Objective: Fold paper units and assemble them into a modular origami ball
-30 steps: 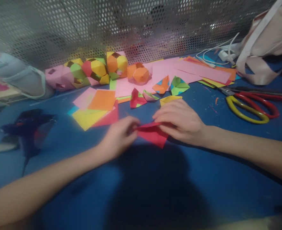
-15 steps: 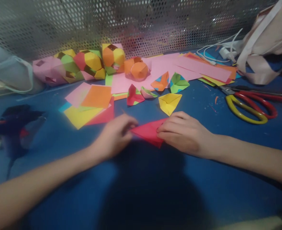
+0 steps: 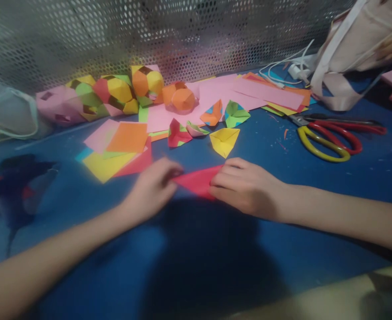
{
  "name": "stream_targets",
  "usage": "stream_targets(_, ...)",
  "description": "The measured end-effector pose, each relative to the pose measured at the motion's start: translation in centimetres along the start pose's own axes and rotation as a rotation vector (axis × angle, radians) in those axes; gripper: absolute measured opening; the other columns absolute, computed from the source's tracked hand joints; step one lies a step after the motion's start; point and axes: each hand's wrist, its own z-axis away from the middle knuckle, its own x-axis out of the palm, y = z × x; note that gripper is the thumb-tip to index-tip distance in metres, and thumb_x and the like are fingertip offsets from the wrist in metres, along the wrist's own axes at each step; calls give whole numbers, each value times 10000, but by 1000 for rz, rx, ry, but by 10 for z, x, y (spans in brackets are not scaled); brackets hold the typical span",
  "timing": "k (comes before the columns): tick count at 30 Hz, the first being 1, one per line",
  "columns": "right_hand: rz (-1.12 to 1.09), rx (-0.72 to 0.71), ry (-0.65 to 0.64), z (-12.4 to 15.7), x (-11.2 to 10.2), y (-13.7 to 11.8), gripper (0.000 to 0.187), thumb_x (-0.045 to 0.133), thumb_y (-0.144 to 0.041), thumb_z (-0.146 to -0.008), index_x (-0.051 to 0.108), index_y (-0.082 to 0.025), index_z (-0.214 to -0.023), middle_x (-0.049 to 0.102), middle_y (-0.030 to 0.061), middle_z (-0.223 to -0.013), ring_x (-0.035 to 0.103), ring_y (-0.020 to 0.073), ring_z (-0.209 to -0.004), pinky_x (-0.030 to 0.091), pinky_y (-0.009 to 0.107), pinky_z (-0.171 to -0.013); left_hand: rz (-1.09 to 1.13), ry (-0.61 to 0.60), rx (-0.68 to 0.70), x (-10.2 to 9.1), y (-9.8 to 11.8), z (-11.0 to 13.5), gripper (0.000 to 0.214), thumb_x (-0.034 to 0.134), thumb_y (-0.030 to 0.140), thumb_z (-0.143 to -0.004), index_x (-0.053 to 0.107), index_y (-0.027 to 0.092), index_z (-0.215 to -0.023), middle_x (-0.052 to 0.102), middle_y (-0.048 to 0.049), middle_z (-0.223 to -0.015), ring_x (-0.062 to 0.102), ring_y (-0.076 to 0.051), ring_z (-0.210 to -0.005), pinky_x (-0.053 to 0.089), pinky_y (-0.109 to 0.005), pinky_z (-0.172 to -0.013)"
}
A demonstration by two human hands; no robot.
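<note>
A folded red paper lies across the middle, low over the blue table. My left hand pinches its pointed left end between thumb and fingers. On the other end my right hand is closed, its fingers pressed over the paper and hiding that part. Just beyond the right hand sits a folded yellow paper piece. Beside it are a green folded piece, an orange and blue one, and a red one. Loose paper squares lie beyond my left hand.
Folded paper balls line the perforated metal panel, near large pink sheets. Scissors with yellow and red handles lie right, below a white charger and a pale bag. A dark glue gun stands left.
The view has shifted, so most things appear further left. The red paper looks narrower, its lower corner no longer hanging out. Both hands keep their hold on it.
</note>
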Motion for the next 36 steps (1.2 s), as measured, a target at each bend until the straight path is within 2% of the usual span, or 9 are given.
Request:
stream_targets(10, 59, -15, -33, -2, -1, -1, 314, 424, -93, -903, 596, -170, -652, 578, 15, -654, 416, 147, -618, 298, 306, -679, -16, -3, 3, 0, 0, -1, 239, 435, 46, -761, 573, 172, -909, 627, -26, -882, 584, -139, -818, 482, -271, -734)
stream_targets(15, 67, -37, -42, -2, -3, -2, 286, 435, -93, -891, 600, -168, -669, 568, 17, -656, 415, 151, -620, 302, 303, -690, 9, -5, 16, -2, 1, -1, 163, 456, 115, -801, 573, 175, -896, 624, -29, -877, 582, -141, -810, 483, -276, -732)
stream_targets(20, 4, -25, -110, -1, -6, 1, 220, 465, -93, -855, 598, -166, -696, 558, 26, -680, 408, 163, -640, 282, 305, -676, 15, -11, 33, -1, 0, -1, 139, 444, 143, -833, 574, 170, -874, 623, -36, -879, 584, -146, -838, 478, -291, -772)
stream_targets(27, -67, 5, -154, 2, -5, 6, 216, 450, -128, -894, 655, -167, -839, 616, 52, -786, 452, 182, -722, 282, 310, -677, 10, -3, 47, 0, -3, -1, 149, 436, 125, -835, 577, 157, -872, 618, -42, -866, 583, -144, -825, 473, -280, -752)
stream_targets(36, -57, 10, -149, 2, -5, 7, 232, 446, -137, -902, 657, -171, -812, 615, 50, -774, 447, 176, -716, 288, 310, -680, -22, 6, 24, -1, -1, -1, 152, 438, 113, -831, 570, 168, -884, 617, -36, -869, 582, -144, -818, 475, -278, -734)
